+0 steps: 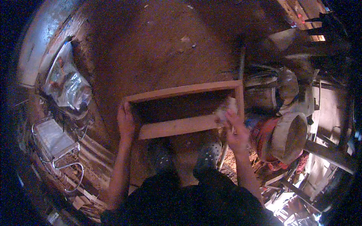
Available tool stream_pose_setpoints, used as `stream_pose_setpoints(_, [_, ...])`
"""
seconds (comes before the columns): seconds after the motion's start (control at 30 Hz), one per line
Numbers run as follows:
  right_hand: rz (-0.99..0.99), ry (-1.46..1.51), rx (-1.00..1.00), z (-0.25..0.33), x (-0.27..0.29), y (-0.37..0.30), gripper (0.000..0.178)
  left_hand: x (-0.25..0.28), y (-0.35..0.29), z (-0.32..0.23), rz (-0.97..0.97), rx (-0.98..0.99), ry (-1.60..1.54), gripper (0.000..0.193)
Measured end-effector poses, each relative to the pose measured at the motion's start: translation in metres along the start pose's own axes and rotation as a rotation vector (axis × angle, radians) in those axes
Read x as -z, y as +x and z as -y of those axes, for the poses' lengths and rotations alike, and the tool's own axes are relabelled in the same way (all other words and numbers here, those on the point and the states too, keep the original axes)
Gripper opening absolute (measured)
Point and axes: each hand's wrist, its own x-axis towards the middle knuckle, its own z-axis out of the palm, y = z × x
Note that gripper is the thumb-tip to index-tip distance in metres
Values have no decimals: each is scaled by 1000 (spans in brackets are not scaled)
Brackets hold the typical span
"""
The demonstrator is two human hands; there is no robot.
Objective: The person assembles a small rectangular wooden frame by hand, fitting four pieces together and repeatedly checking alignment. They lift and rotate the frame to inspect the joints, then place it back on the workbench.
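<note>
A shallow rectangular wooden frame [177, 127], like a drawer box, is held in front of my body above my knees. Its inside is dark, so whether it has a bottom cannot be told. My left hand [126, 118] grips the frame's left end, fingers wrapped over the outer side. At the right end, my right hand [236, 130] is closed on a pale crumpled cloth-like piece [226, 107], which touches the frame near its inner right corner. That piece is somewhat blurred, and its material is hard to make out.
On the left lie a clear plastic bag [71, 88], a pale-seated metal-framed stool [56, 137] and wooden strips [94, 152]. To the right stand a red container [264, 133], a round pale vessel [290, 137] and scattered timber [328, 154]. Ahead stretches a brown dirt floor [162, 49].
</note>
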Motion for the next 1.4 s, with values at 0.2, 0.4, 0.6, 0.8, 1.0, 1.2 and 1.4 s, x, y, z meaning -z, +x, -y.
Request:
stream_pose_setpoints(0.2, [208,-143,99,20,-29,7,26,6,7,-12,57,-50,-50,59])
stream_pose_setpoints(0.4, [455,-195,94,24,-23,26,25,13,2,-40,37,122,-188,63])
stream_pose_setpoints(0.6, [576,26,475,94,-82,11,38,11,5,-25,113,170,-204,74])
stream_pose_setpoints(0.8, [706,35,355,111,-92,9,39,6,10,-18,144,189,-127,73])
stream_pose_setpoints(1.0, [560,-88,79,55,-13,40,24,7,2,-33,92,203,-181,70])
stream_pose_setpoints(1.2, [98,56,-329,22,62,44,28,15,3,-41,128,186,-152,69])
stream_pose_setpoints(1.4, [-199,-151,-435,9,47,64,41,27,13,-47,109,315,-225,66])
